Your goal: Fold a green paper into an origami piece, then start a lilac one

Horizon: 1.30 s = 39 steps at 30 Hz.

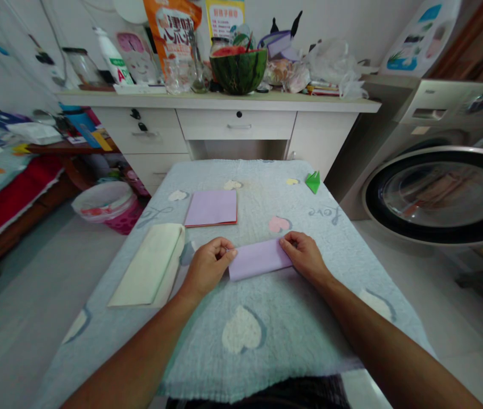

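Note:
A sheet of purple paper (261,258), folded into a long strip, is held between my two hands just above the cloth-covered table. My left hand (211,261) pinches its left end between thumb and fingers. At the opposite end, my right hand (303,253) grips the upper right corner the same way. Beyond my left hand lies a square stack of paper (211,207), purple on top with a red edge below. A folded pale green sheet (150,264) rests left of my left hand. Near the table's far right corner sits a small green folded paper piece (313,182).
A heart-patterned cloth (241,329) covers the table. Behind it, a white cabinet (237,122) carries a cut watermelon (239,71), jars and bags. At right a washing machine (437,113) has its round door open; a pink bin (109,204) stands at left.

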Available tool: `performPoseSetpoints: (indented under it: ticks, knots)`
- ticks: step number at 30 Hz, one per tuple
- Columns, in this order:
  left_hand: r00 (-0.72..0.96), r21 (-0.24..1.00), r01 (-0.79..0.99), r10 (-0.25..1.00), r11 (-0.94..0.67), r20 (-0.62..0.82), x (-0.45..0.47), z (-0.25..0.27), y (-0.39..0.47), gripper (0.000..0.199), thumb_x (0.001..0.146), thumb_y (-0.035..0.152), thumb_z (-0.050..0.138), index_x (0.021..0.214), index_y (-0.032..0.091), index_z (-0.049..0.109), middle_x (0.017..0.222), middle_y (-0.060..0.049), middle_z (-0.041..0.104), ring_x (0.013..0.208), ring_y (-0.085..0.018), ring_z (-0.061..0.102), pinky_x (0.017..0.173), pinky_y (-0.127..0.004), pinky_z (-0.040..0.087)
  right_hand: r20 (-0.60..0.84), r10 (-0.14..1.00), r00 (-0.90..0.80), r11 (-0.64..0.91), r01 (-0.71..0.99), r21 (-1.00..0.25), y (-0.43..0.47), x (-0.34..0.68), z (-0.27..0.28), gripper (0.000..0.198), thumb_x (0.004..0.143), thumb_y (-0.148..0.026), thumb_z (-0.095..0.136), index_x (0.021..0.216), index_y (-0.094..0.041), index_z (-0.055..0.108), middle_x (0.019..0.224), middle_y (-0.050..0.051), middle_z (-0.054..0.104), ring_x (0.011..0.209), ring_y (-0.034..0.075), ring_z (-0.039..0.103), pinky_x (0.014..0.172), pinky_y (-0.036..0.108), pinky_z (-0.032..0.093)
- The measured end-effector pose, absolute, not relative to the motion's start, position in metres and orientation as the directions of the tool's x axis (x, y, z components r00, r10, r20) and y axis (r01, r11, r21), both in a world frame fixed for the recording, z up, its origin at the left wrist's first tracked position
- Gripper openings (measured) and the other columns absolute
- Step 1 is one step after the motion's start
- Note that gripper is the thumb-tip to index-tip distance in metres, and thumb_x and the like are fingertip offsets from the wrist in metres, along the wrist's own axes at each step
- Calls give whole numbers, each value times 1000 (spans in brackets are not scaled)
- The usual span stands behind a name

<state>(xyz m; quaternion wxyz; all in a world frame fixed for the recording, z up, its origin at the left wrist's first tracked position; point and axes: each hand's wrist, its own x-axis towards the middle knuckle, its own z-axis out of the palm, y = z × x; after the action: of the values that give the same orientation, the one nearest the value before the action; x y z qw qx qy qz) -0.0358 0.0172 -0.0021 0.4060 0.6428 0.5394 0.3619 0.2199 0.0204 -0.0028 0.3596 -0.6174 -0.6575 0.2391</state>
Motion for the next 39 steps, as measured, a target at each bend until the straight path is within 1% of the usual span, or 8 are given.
performPoseSetpoints:
  ticks: [4,9,13,17,20,27,35,39]
  knots:
    - [157,858,499,986,-124,51,-31,-2,16,13,81,33,58,80,20,59,59,5,53,55,-12,49,54,-23,33,206,978,-26,143,803,-578,21,218,-3,19,83,-30,55,68,-21,62,70,4,63,75,21,53,71,32,32]
    - [206,633,738,971,-233,118,-24,0,16,8,82,27,56,87,22,60,59,5,53,56,-14,51,56,-24,29,213,976,-52,133,913,-386,21,214,-4,18,85,-29,54,73,-19,63,77,8,65,80,23,50,72,36,26]
    - [250,473,835,960,-281,128,-20,0,16,12,83,24,56,95,22,59,64,3,57,61,-16,54,59,-26,31,187,980,-61,113,954,-278,20,209,-3,20,87,-29,52,77,-18,65,83,9,66,84,24,50,72,36,24]
    - [288,372,873,949,-315,128,-19,1,16,11,84,22,57,94,23,58,72,1,63,71,-17,59,64,-27,35,162,986,-34,67,976,-206,18,205,1,20,88,-30,51,80,-19,66,88,7,66,88,24,51,75,36,25]
    - [286,356,881,950,-312,125,-20,1,16,10,84,23,57,94,23,58,75,1,65,73,-17,61,66,-27,36,145,989,-23,51,981,-187,17,203,3,20,89,-30,50,82,-19,66,90,7,66,89,24,51,76,36,26]
    - [230,368,898,971,-239,70,-18,4,15,24,85,25,57,109,24,53,69,3,62,70,-16,61,63,-26,35,133,991,-27,49,985,-163,16,202,4,21,90,-31,50,83,-19,65,90,7,66,90,25,51,76,36,26]
    - [239,364,898,968,-249,73,-17,2,15,27,85,24,57,112,25,50,68,4,59,69,-17,60,66,-27,37,124,992,-18,35,990,-135,16,201,4,19,90,-31,50,84,-19,64,92,8,65,91,26,51,77,37,27]
    - [240,357,892,960,-276,143,-17,4,14,35,83,21,60,116,23,50,81,0,61,83,-20,59,75,-30,41,200,980,2,32,985,-167,16,200,4,16,86,-29,57,97,-18,60,97,9,62,94,26,49,80,37,28]
